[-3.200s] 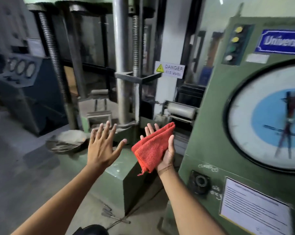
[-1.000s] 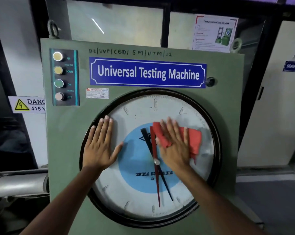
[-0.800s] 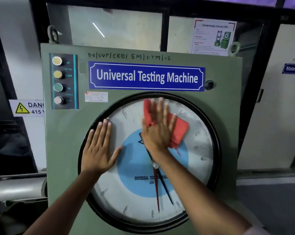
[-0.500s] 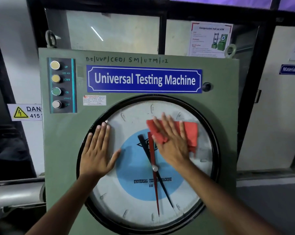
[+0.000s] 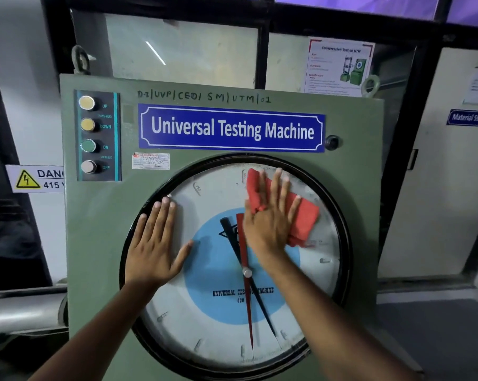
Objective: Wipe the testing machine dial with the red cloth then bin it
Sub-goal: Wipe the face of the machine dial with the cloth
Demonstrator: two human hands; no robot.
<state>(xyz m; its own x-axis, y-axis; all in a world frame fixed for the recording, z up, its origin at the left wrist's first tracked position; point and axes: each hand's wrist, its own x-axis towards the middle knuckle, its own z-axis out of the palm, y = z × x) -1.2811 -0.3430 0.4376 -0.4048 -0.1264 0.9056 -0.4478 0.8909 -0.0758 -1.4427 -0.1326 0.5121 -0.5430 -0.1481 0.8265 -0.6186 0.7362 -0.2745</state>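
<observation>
The big round dial has a black rim, a white face and a blue centre, and it fills the front of the green testing machine. My right hand lies flat on the upper right of the dial glass, pressing the red cloth against it with fingers spread. The cloth sticks out above and to the right of the hand. My left hand rests flat and open on the dial's left side, fingertips near the rim. No bin is in view.
A button panel marked UP, DOWN, ON, OFF sits at the machine's upper left, beside the blue nameplate. A 415-volt danger sign is on the wall to the left. A metal roller lies at lower left.
My right hand has swept the red cloth back and forth over the dial's upper part, now up and slightly right near the top rim. The left hand has stayed flat on the dial.
</observation>
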